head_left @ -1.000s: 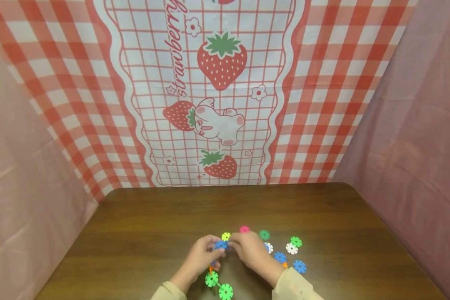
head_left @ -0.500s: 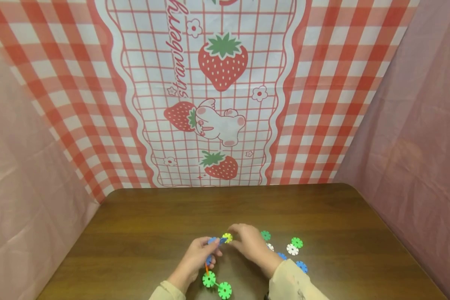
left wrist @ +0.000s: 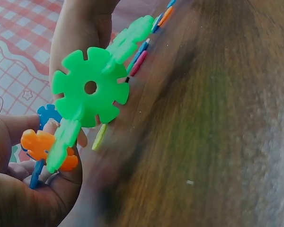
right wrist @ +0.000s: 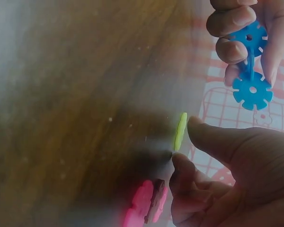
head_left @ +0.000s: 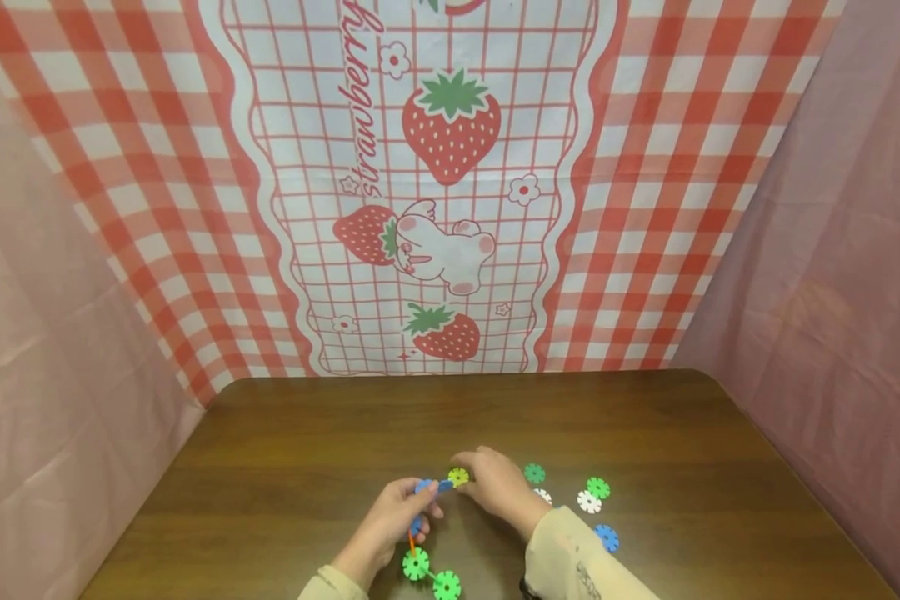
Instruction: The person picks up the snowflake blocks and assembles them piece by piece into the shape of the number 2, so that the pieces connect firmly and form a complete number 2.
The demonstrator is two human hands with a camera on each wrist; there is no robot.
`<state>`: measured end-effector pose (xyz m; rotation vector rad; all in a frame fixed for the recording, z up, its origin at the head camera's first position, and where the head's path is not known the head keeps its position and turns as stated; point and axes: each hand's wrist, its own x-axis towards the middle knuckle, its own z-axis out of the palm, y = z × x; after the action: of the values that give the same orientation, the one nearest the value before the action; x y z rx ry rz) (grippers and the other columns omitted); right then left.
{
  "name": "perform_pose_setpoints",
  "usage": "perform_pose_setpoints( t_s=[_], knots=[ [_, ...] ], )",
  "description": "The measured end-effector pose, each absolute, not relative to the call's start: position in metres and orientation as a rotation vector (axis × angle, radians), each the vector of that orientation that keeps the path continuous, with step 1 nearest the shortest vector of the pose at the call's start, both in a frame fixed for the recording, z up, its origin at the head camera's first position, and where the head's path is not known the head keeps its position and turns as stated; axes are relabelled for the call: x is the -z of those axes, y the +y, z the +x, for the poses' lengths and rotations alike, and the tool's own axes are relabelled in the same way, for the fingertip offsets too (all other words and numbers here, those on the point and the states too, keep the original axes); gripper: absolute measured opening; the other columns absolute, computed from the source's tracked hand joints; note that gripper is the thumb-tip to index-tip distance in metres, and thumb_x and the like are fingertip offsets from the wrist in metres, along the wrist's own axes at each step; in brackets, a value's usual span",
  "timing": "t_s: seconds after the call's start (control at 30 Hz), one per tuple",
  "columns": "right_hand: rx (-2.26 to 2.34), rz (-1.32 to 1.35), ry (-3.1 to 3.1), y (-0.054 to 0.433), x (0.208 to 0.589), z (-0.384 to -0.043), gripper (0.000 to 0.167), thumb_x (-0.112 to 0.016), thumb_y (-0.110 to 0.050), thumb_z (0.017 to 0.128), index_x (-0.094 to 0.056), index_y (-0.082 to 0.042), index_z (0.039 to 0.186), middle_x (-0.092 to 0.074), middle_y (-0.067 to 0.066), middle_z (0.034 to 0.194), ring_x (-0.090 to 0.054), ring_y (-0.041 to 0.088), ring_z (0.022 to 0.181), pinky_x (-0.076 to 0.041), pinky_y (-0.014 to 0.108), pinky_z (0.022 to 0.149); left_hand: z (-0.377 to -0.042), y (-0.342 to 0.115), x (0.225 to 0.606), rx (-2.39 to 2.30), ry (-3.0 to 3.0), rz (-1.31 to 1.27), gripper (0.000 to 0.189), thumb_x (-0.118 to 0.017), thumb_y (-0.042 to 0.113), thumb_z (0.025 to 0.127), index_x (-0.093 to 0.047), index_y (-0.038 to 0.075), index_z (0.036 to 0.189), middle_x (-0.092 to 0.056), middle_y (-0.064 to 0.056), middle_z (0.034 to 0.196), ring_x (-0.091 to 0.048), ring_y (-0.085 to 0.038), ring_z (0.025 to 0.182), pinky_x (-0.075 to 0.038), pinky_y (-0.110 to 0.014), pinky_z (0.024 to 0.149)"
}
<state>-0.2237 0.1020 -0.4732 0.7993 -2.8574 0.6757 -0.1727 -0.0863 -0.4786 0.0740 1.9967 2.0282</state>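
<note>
Between its thumb and fingers, my left hand grips a chain of slotted interlocking discs. The chain's blue discs are at the hand; an orange disc and bright green discs hang below it toward me. A loose yellow disc lies on the table just beyond the chain's blue end. My right hand reaches over to it, thumb and index finger spread on either side of the disc. In the right wrist view the yellow disc's edge shows close to those fingertips; whether they touch it I cannot tell.
Right of the hands, loose discs lie on the brown table: dark green, bright green, white and blue. Pink discs show near the right hand in its wrist view. A strawberry-print cloth hangs behind.
The right hand has let go of the blue discs and moved up to the yellow disc. The left hand has drawn slightly left with the chain.
</note>
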Motion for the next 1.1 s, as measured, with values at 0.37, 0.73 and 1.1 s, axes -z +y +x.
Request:
perform_pose_setpoints(
  t_s=[0.37,0.73,1.1],
  knots=[
    [-0.66,0.729,-2.883,0.097,0.472,-0.223,0.026,-0.081,-0.015,0.077,-0.071,-0.01,0.1,-0.064,0.004,0.088,-0.061,0.021,0.078,-0.051,0.036,0.066,-0.171,-0.087,0.479,-2.024,2.005,0.078,0.035,-0.059,0.026,0.099,-0.057,-0.009,0.101,-0.063,-0.002,0.073,-0.047,-0.005,0.05,-0.041,-0.015,0.044],
    [-0.779,0.674,-2.802,0.102,0.477,-0.224,0.035,-0.086,-0.007,0.066,-0.054,-0.011,0.079,-0.052,-0.003,0.069,-0.05,0.015,0.063,-0.043,0.03,0.055,-0.173,-0.088,0.479,-2.04,2.002,0.073,0.037,-0.059,0.026,0.098,-0.058,-0.01,0.104,-0.066,-0.003,0.075,-0.047,-0.005,0.049,-0.04,-0.014,0.043],
    [-1.447,0.574,-2.798,0.118,0.468,-0.216,0.009,-0.073,-0.006,0.085,-0.064,-0.005,0.083,-0.065,0.002,0.066,-0.053,0.01,0.044,-0.048,0.026,0.042,-0.177,-0.086,0.48,-2.048,1.993,0.059,0.035,-0.057,0.024,0.099,-0.058,-0.01,0.107,-0.066,-0.004,0.078,-0.047,-0.005,0.051,-0.042,-0.014,0.044]
  ],
)
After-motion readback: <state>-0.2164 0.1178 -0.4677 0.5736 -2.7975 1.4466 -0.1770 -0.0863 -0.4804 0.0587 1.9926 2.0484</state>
